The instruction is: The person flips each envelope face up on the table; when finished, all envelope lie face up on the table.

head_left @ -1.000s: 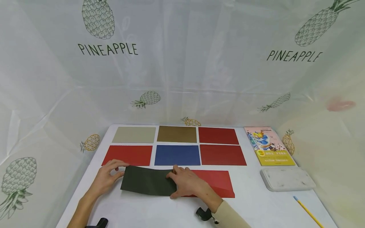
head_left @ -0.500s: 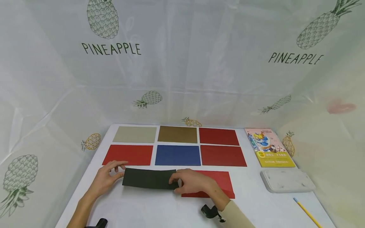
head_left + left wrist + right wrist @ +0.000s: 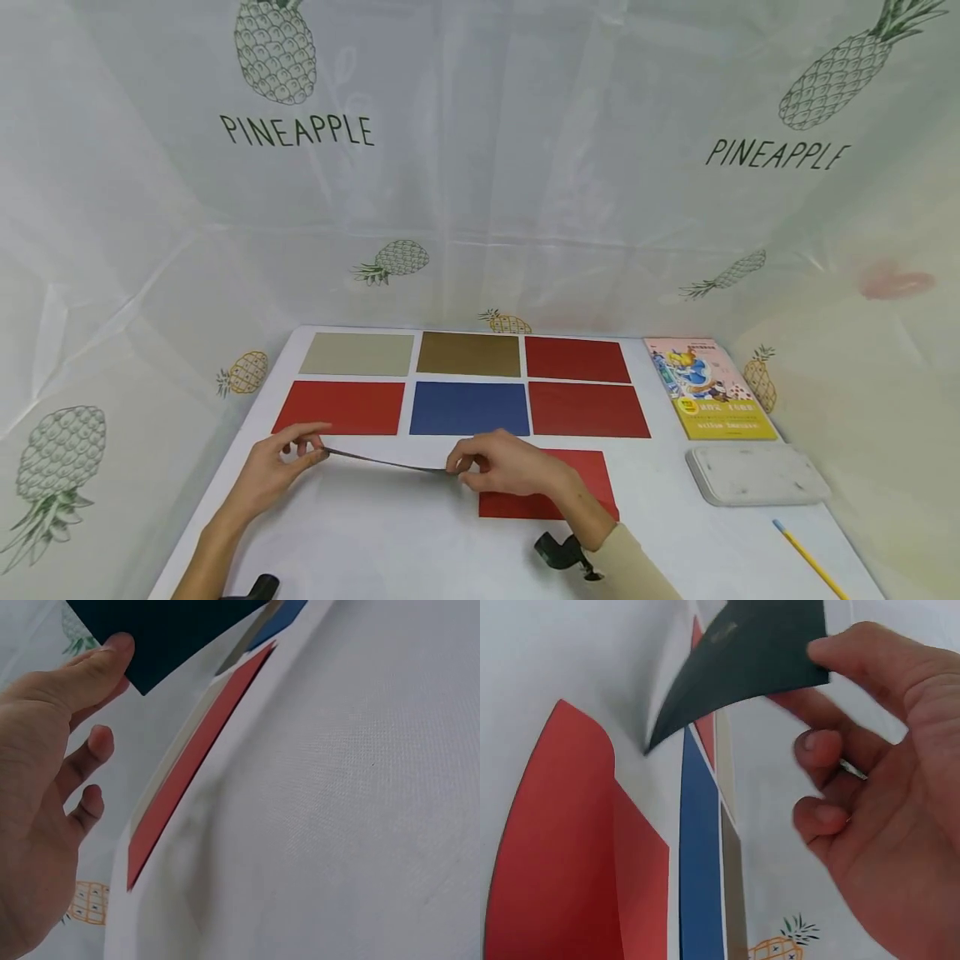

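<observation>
Dark green sheet point(image 3: 169, 637) sags slightly above the bench point(image 3: 375, 550), one end pinched in the grip of the left hand point(image 3: 262, 471), the other in that of the right hand point(image 3: 510, 464), which partly covers the nearest red sheet point(image 3: 592, 475); a blue sheet point(image 3: 469, 408) lies beyond.

- Left hand point(image 3: 45, 772) pinches a corner of dark paper point(image 3: 169, 634) between thumb and finger, two bent fingers below
- Red paper point(image 3: 191, 765) slants across the tabletop point(image 3: 345, 810), pale paper point(image 3: 175, 750) beside it
- Blue paper point(image 3: 276, 626) near the top edge
- Pineapple print point(image 3: 91, 902) by the wrist
</observation>
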Tool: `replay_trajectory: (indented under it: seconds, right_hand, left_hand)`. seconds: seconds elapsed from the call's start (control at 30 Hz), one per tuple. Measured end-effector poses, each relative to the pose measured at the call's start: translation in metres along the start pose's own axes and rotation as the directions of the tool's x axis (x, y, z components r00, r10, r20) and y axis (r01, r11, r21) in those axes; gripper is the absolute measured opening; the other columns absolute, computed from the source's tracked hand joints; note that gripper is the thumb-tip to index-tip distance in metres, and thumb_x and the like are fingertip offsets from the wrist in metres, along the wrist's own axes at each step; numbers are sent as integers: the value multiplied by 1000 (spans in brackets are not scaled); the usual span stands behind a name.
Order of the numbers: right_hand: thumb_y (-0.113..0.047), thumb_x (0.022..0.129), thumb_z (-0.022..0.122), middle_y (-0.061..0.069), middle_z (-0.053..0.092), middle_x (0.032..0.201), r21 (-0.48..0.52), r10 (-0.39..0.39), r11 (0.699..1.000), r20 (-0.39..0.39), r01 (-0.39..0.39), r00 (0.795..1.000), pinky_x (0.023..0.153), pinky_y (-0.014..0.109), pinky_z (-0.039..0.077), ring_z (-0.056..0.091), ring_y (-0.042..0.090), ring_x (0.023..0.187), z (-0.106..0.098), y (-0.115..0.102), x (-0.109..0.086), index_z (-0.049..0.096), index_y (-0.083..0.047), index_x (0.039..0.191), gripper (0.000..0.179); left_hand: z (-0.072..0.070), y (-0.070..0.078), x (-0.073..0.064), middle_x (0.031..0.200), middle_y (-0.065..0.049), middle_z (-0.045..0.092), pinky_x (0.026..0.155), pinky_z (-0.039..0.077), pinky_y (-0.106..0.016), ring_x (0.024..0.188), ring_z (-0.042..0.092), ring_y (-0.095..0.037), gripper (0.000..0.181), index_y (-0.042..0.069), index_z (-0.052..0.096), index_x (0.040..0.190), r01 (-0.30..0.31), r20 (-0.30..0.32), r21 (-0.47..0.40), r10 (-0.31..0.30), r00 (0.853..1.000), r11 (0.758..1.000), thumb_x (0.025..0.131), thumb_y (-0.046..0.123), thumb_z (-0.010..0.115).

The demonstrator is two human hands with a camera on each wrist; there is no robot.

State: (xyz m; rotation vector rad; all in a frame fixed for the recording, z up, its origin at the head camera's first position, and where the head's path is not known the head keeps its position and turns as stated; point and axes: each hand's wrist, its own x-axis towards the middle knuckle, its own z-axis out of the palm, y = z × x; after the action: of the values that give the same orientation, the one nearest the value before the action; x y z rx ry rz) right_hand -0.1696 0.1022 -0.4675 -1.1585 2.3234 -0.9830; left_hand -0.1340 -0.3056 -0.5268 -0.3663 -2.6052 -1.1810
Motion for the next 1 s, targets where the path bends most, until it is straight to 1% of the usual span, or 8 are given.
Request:
replay_trajectory:
  seconds: [0.1, 0.2, 0.4, 0.53, 0.63, 0.8, 0.9, 1.0]
  right_hand:
    - [-13, 95, 65, -17, 68, 94, 34, -16, 999, -50, 18, 999, 65, 20, 49, 56, 1, 73, 0, 1, 2, 70, -26, 112, 22]
    - [-12, 96, 64, -16, 68, 95, 31, -12, 999, -104, 16, 994, 66, 20, 51, 59, 2, 75, 1, 1, 4, 67, -28, 112, 23]
    - [-17, 96, 67, -15, 67, 97, -71, 75, 993, -194, -90, 978, 63, 21, 49, 57, 2, 76, 7, 4, 8, 67, -27, 115, 21]
    - [-21, 95, 70, -16, 65, 98, -152, 103, 979, -195, -134, 975, 63, 20, 48, 55, 2, 79, 13, 9, 11, 67, -29, 117, 23]
    - [-22, 95, 71, -17, 66, 99, -200, 102, 970, -184, -139, 978, 64, 19, 47, 54, 1, 80, 16, 12, 12, 68, -30, 118, 25]
    - [-22, 95, 70, -16, 69, 100, -286, 57, 952, -189, -111, 980, 67, 18, 46, 54, 0, 83, 20, 14, 15, 69, -30, 120, 26]
    - [-22, 95, 71, -15, 70, 100, -343, 33, 934, -193, -99, 981, 68, 19, 46, 56, 3, 87, 22, 15, 17, 70, -28, 120, 26]
    - [-22, 95, 71, -14, 71, 100, -383, 27, 918, -196, -102, 980, 70, 21, 46, 57, 4, 88, 23, 16, 19, 70, -28, 120, 26]
  left_hand:
    - [-1, 1, 0, 85, 12, 64, 72, 40, -23, 79, 55, -6, 40, 21, 70, 122, 2, 4, -27, -2, 1000, 1000, 84, 17, 83]
    - [-1, 1, -2, 83, 11, 64, 73, 39, -23, 77, 55, -6, 40, 21, 69, 121, -5, 9, -45, 5, 1000, 999, 84, 17, 83]
    - [0, 2, -5, 83, 10, 64, 73, 37, -26, 76, 55, -7, 46, 22, 66, 125, -7, 56, -78, 12, 998, 997, 83, 15, 83]
    - [1, 1, -7, 82, 9, 64, 72, 38, -29, 74, 55, -9, 50, 20, 64, 128, -12, 105, -115, 24, 994, 993, 83, 15, 83]
    - [3, -2, -10, 82, 9, 64, 70, 39, -29, 72, 56, -9, 54, 19, 61, 132, -17, 139, -121, 34, 990, 993, 83, 15, 84]
    - [8, -8, -12, 83, 11, 63, 65, 42, -25, 68, 55, -7, 72, 21, 52, 142, -4, 200, -72, 18, 980, 997, 79, 15, 87]
    - [11, -9, -14, 84, 12, 62, 64, 43, -23, 68, 55, -7, 85, 19, 44, 149, 6, 230, -41, 3, 973, 999, 77, 14, 88]
    - [13, -8, -15, 84, 11, 63, 65, 42, -23, 71, 55, -9, 95, 16, 39, 154, 15, 235, -27, -8, 972, 1000, 74, 11, 90]
